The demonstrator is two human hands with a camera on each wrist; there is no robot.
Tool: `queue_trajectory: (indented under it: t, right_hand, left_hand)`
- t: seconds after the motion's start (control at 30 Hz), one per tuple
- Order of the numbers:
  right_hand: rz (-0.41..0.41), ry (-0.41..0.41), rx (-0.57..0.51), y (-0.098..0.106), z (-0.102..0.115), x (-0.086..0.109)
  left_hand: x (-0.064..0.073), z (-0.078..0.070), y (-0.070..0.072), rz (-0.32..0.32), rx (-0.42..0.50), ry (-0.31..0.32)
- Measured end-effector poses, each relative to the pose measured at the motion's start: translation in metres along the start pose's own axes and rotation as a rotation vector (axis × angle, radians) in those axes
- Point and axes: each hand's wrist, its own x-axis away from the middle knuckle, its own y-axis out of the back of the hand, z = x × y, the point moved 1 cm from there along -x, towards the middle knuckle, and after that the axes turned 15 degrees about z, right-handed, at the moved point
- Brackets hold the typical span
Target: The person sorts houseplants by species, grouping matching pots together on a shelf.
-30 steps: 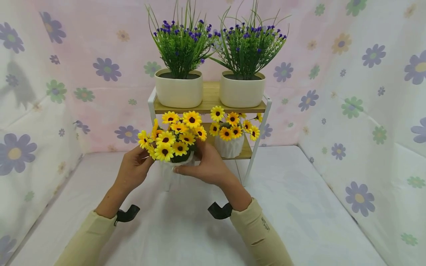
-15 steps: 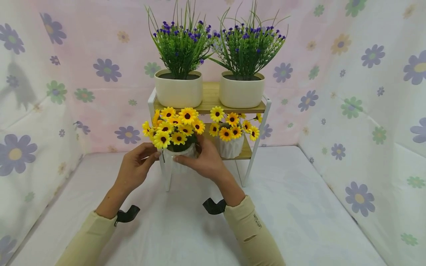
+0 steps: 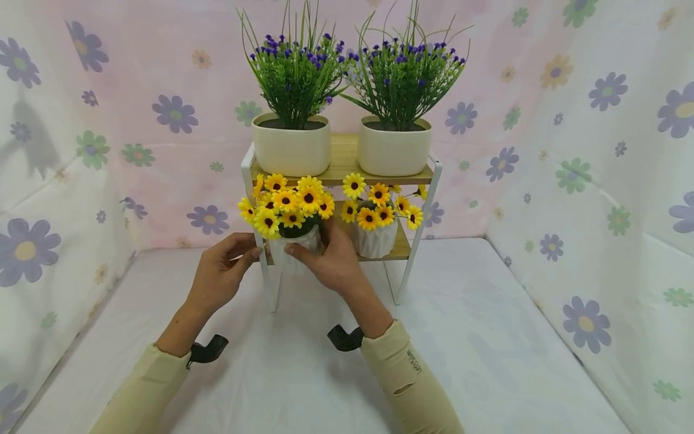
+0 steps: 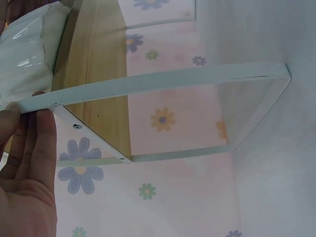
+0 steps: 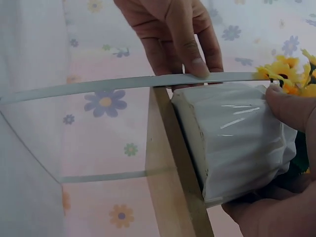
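Observation:
A white ribbed flowerpot (image 5: 237,133) with yellow sunflowers (image 3: 290,208) is in my right hand (image 3: 336,259), thumb across its front and fingers round its far side. Its base is at the front edge of the lower wooden shelf board (image 5: 170,163), left part; whether it fully rests there I cannot tell. My left hand (image 3: 219,265) pinches the white side post (image 4: 148,84) of the plant stand between thumb and fingers, just left of the pot. A matching sunflower pot (image 3: 376,238) stands on the same board to the right.
Two cream planters, the left planter (image 3: 291,147) and the right planter (image 3: 394,147), with purple flowers and long grass, stand on the upper board (image 3: 344,157) above my hands. A white cloth (image 3: 303,374) lies under the stand. Flower-printed sheets (image 3: 173,157) surround it.
The right hand has raised the sunflower pot slightly and carried it forward to the lower board, its flowers now closer under the upper board. The left hand has shifted slightly, staying at the post.

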Motion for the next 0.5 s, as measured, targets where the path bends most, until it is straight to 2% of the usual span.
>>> queue_trajectory:
  t: [0.33,0.5]
  right_hand:
    - [-0.063,0.003,0.027,-0.009,-0.009,-0.001]
    - [-0.076,0.009,0.078,-0.011,-0.013,-0.002]
  left_hand:
    - [0.001,0.0,0.0,0.0,-0.004,0.012]
    - [0.001,-0.001,0.0,-0.007,-0.013,0.009]
